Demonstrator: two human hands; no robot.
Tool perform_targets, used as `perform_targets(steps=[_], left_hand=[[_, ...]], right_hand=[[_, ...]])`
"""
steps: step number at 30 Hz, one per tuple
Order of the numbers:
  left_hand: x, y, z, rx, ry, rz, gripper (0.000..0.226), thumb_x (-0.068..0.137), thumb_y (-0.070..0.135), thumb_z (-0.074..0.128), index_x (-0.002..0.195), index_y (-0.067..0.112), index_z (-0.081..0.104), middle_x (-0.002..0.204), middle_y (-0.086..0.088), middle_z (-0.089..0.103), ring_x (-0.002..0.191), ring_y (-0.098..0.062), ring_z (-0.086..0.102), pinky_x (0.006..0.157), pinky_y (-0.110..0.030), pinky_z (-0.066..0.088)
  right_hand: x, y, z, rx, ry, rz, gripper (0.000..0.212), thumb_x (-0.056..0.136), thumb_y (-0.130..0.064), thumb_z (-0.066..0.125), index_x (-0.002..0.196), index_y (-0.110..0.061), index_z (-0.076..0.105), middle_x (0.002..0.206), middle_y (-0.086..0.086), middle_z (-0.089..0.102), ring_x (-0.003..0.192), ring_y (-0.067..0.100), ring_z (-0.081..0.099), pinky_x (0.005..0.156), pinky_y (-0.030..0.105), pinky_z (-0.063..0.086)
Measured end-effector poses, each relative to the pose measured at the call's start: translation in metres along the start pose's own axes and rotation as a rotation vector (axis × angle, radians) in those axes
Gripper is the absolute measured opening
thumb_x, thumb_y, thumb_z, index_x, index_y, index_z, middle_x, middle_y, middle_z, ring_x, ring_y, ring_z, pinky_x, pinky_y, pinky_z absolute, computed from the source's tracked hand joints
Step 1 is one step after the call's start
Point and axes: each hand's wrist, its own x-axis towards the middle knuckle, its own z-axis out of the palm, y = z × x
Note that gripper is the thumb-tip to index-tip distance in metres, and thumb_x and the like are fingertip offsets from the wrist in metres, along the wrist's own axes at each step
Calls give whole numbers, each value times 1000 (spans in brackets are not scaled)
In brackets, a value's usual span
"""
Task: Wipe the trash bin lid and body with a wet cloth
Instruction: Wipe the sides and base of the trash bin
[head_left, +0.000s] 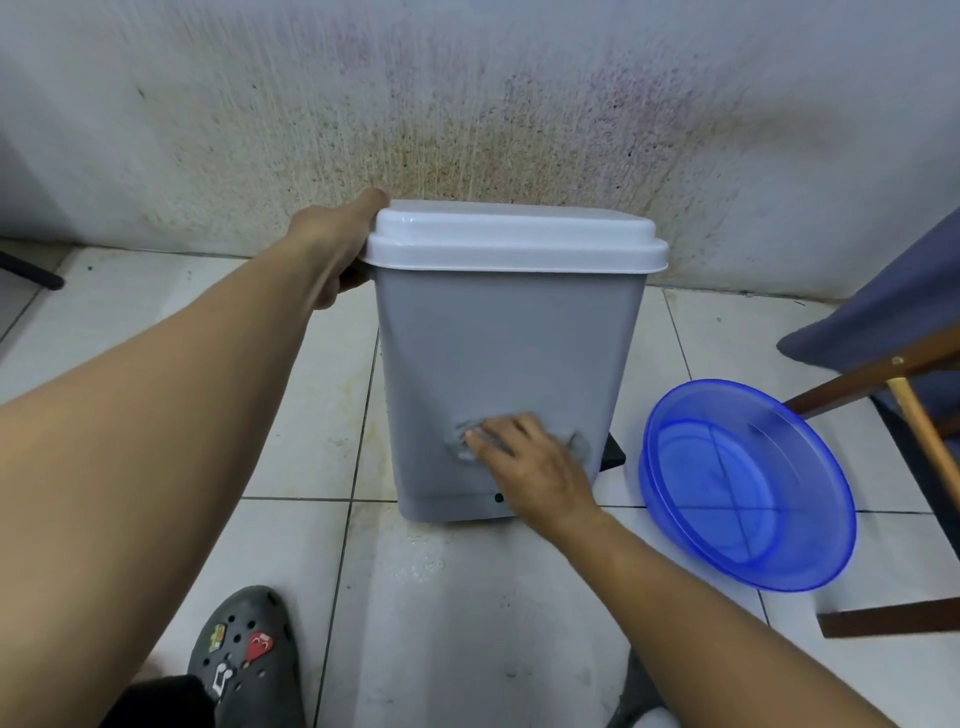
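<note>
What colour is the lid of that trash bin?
The lid is white, sitting on a grey bin body; the head view shows it clearly.

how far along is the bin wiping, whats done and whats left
Done: hard to tell; the white plastic lid looks spotless. In hand: the right hand presses a grey cloth on the lower front of the grey plastic bin body, the left hand holding the lid's left edge. Left: sides and back, unseen here.
</note>
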Motion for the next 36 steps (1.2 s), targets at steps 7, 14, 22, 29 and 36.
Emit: perform_targets(steps=[7,14,22,29,36], left_hand=[[-2,0,-1,10,3,14,57,75,64,77,107,17,69,92,1,72,65,-14,71,80,-33,65],[-6,-5,5,-25,12,22,49,77,59,78,98,17,63,93,0,72,68,-16,72,85,-38,65],[-12,-3,12,-18,13,34,42,82,50,75,98,13,63,91,-2,69,70,-19,69,76,-34,66],[-16,-2,13,-20,3,32,40,84,51,75,93,14,62,90,-3,68,75,-21,69,77,-37,65],[-22,4,13,-29,-7,23,34,85,45,74,93,15,63,90,-1,68,75,-17,69,48,-19,55]], right_hand=[[-30,2,-4,33,-2,129,43,79,1,65,117,-18,70,117,0,64,101,24,57,60,35,57],[26,57,-58,78,511,540,35,88,-2,64,123,-8,69,114,8,57,101,33,60,83,39,53],[112,-4,-53,4,456,274,37,88,0,60,123,-7,69,115,15,65,94,37,57,72,42,52],[153,-52,-45,-232,214,80,38,85,-5,52,121,-9,64,116,13,62,86,34,51,52,34,36],[92,-84,7,-289,-63,10,29,86,-7,43,100,-9,68,109,9,58,85,29,46,63,37,35]])
